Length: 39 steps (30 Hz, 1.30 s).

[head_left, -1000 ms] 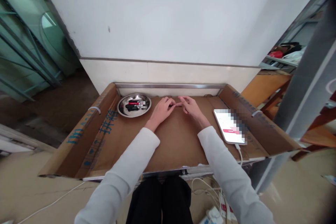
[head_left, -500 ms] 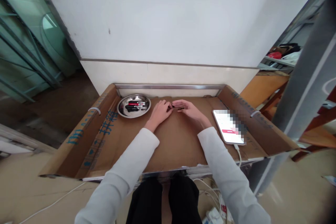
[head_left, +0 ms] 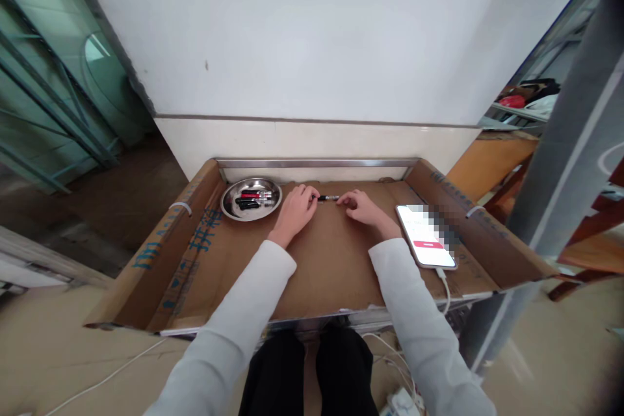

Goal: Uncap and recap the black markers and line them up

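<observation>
A pen (head_left: 328, 198), dark along its left part and clear at its right end, lies level between my two hands. My left hand (head_left: 297, 209) pinches its left end with bent fingers, which hide that tip. At the other end, the bent fingers of my right hand (head_left: 359, 208) meet the clear tip; how firmly they grip is too small to tell. Left of my left hand stands a round steel dish (head_left: 229, 211) holding several black and red pens (head_left: 253, 198).
Under my hands is a cardboard-lined table (head_left: 322, 260) with raised cardboard sides left and right. A lit phone (head_left: 423, 237) lies to the right, with a white cable (head_left: 445, 289) running off the front edge. A wall (head_left: 312, 39) rises behind.
My right hand has shifted slightly right and its straight fingers have bent. More of the pen now shows between my hands. The phone's screen has changed.
</observation>
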### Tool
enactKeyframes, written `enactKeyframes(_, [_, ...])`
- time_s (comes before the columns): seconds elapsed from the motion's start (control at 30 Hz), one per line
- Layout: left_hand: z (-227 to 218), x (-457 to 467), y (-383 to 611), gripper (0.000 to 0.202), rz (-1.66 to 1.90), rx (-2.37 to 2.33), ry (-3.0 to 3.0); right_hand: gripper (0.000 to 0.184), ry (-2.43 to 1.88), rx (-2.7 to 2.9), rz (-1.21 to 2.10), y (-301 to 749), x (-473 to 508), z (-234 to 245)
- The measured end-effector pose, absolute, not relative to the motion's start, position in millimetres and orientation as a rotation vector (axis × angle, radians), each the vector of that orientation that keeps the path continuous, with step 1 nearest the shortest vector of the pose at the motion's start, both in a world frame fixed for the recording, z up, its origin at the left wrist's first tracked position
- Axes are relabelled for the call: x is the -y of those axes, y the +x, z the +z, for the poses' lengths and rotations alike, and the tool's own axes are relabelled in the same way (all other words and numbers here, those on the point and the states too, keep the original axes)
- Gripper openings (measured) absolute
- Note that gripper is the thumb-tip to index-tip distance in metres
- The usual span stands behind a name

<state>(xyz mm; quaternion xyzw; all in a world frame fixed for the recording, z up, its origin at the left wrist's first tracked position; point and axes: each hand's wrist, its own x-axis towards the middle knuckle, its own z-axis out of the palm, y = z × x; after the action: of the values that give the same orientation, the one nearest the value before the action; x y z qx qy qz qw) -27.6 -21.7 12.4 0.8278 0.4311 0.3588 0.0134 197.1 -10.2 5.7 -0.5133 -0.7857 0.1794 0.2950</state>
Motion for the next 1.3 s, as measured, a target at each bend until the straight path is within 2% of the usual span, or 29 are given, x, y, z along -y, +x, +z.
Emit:
enactKeyframes(0.13, [30.2, 40.8, -46.8, 0.016, 1.373, -1.44, 2.436, 0.033, -1.404, 2.059, 0.357, 199.9, 6.8, -0.6])
enactKeyframes(0.27, [40.7, 50.8, -88.7, 0.017, 1.567, -1.868, 2.259, 0.02, -1.468, 2.019, 0.233, 201.7, 4.0, -3.8])
enactKeyframes(0.37, [41.5, 51.1, -123.3, 0.021, 1.392, -2.232, 2.177, 0.011, -1.508, 2.076, 0.226, 202.7, 3.6, -4.7])
enactKeyframes(0.43, [39.4, 49.3, -141.3, 0.024, 1.146, -2.363, 2.17, 0.01, -1.506, 2.095, 0.215, 201.6, 4.9, -3.2])
enactKeyframes(0.5, [36.1, 47.3, -153.4, 0.025, 0.927, -2.364, 2.196, 0.014, -1.468, 2.103, 0.222, 198.8, 7.7, 0.0])
enactKeyframes(0.6, [31.4, 44.9, -162.3, 0.024, 0.801, -2.297, 2.268, 0.023, -1.398, 2.14, 0.252, 193.0, 13.1, 5.8])
enactKeyframes(0.73, [30.7, 40.7, -165.5, 0.025, 0.712, -2.29, 2.342, 0.016, -1.419, 2.176, 0.228, 185.4, 16.6, 8.9])
enactKeyframes(0.9, [36.9, 33.2, -161.6, 0.024, 0.384, -2.198, 2.385, 0.018, -1.384, 2.251, 0.12, 171.0, 14.1, 7.6])
enactKeyframes(1.07, [43.3, 27.7, -159.0, 0.019, 0.281, -2.162, 2.427, 0.018, -1.373, 2.182, -0.069, 153.2, 18.8, 13.2])
enactKeyframes(1.3, [41.2, 21.0, -164.3, 0.016, 0.242, -1.983, 2.545, 0.025, -1.292, 1.929, 0.088, 143.5, 25.3, 15.7])
